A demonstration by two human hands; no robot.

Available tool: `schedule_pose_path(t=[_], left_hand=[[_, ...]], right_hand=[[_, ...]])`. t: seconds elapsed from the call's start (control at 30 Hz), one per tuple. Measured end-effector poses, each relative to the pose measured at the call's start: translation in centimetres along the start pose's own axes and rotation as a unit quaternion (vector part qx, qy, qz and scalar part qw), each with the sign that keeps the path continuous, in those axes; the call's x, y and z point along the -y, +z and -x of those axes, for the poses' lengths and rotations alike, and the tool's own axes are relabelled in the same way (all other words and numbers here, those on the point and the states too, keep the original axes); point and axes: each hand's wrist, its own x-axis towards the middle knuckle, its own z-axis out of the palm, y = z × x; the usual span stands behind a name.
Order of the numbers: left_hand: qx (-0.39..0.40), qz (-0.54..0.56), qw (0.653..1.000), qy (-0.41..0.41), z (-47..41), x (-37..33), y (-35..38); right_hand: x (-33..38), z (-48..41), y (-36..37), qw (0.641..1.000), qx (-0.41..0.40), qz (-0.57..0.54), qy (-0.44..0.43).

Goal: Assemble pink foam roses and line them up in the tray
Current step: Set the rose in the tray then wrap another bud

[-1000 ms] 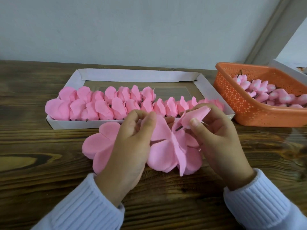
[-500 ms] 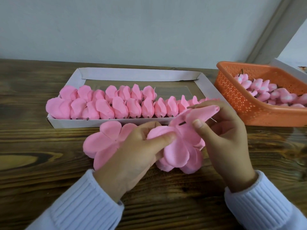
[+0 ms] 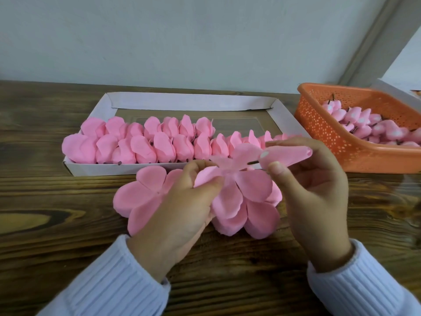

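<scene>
Rose bud leveller than before, in grip of right hand; petal layer in grip of left hand.

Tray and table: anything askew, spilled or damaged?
Nothing stands out. Roses sit in tidy rows inside the tray; the back row is just unfinished. Left hand pinches the petal pieces on the table, right hand holds a bud; nothing visibly torn or spilled.
</scene>
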Motion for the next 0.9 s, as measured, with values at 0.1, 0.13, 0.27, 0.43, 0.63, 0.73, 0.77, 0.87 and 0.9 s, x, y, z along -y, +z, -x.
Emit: schedule_pose_path(t=[0.1,0.13,0.27,0.43,0.63,0.73,0.77,0.87,0.9], left_hand=[[-0.009,-0.022,1.000,0.003,0.10,-0.23,-0.10],[-0.004,-0.027,1.000,0.003,0.11,-0.28,-0.13],[-0.002,-0.036,0.999,0.010,0.06,-0.26,-0.11],[0.011,-0.040,0.999,0.019,0.21,-0.24,0.20],[0.008,-0.034,0.999,0.019,0.29,-0.26,0.23],[0.012,-0.024,0.999,0.018,0.37,-0.32,0.25],[0.018,-0.023,0.999,0.018,0.39,-0.32,0.23],[0.034,-0.043,0.998,0.034,0.40,-0.34,0.19],[0.038,-0.049,0.997,0.042,0.42,-0.35,0.17]], right_hand=[[0.17,0.13,0.28,0.999,0.027,0.020,0.006],[0.18,0.16,0.36,0.999,0.033,0.021,0.013],[0.15,0.28,0.44,0.996,0.065,0.051,0.018],[-0.21,0.47,0.38,0.992,0.087,0.088,0.018],[0.01,0.64,0.51,0.979,0.082,0.184,-0.035],[0.03,0.60,0.59,0.975,0.081,0.203,-0.029],[0.05,0.57,0.58,0.973,0.085,0.211,-0.030],[0.22,0.41,0.56,0.968,0.101,0.226,-0.032],[0.30,0.35,0.58,0.968,0.102,0.228,-0.030]])
